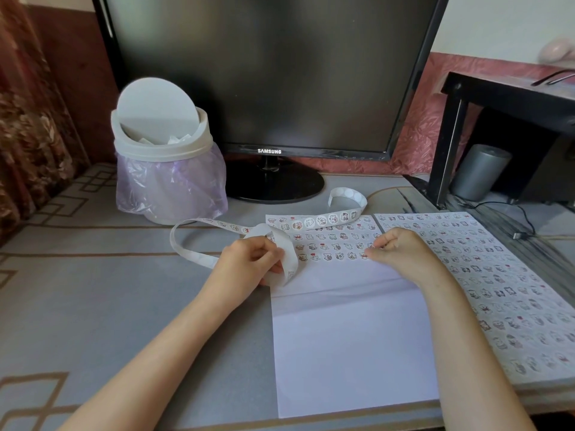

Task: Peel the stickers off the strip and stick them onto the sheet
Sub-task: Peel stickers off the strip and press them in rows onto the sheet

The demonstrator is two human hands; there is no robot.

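White sheet (348, 337) lying flat on grey table (124, 290), sticker rows (329, 245) filling its far part. Left hand (249, 259) gripping looped strip (289, 250) at sheet's left edge, fingers curling round it. Right hand (396, 247) resting bent fingertips on sheet at lowest row's right end; whether pinching a sticker, cannot tell. Second sheet (497, 275), sticker-covered, lying just right.

I'm getting soft, even daylight over the bench (93, 306); nothing is dim. The white sheet (342, 337) picks up a lilac cast and sits close to washed out. Shadows are faint, just a pale one under the loop of the strip (323, 219). The dark monitor (264, 73) carries a dull sheen and one bright streak top left. Wide-angle bowing bends its frame; the top-right corner is blurred.
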